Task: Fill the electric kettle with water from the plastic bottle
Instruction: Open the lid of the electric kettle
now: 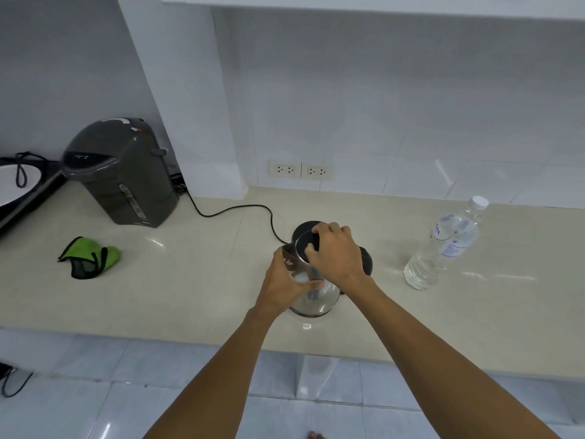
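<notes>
Shiny steel makes up the body of the electric kettle (311, 294), which stands near the front edge of the pale counter (190, 280). The left hand (286, 285) is wrapped around its side — most likely to keep it from sliding. The right hand (337, 253) sits on top, with its fingers closed on the black lid (308, 242), so it looks like the lid is being worked off to make a way in for the water. The plastic bottle (443, 248) stands upright just to the right, within easy reach, with its white cap (479, 202) on — so no pouring can happen yet. A black cord (234, 209) runs from behind the kettle toward the wall. Farther left lie a green cloth (95, 256) and a big grey hot-water pot (123, 172).
</notes>
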{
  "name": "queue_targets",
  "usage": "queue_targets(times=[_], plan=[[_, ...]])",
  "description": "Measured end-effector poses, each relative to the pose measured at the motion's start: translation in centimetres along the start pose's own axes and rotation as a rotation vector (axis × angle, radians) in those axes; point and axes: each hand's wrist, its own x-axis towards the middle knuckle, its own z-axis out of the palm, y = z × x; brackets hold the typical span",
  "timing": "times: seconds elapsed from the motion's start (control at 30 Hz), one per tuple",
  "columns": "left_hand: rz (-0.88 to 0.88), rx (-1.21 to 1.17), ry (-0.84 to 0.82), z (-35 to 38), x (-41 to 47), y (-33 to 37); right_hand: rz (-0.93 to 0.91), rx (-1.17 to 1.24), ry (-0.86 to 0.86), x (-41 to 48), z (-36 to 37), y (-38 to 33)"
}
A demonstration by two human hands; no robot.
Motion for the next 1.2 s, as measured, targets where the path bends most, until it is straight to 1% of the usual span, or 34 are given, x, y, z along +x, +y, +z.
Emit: queue_targets(times=[0.3, 0.63, 1.2], plan=[[0.015, -0.007, 0.008, 0.2, -0.1, -0.2, 0.018, 0.105, 0.031, 0.1, 0.1, 0.3], [0.032, -0.031, 0.001, 0.0, -0.4, 0.0, 0.025, 0.146, 0.082, 0.3, -0.7, 0.3], [0.046, -0.006, -0.006, -0.1, -0.9, 0.7, 0.080, 0.456, 0.113, -0.7, -3.2, 2.1]])
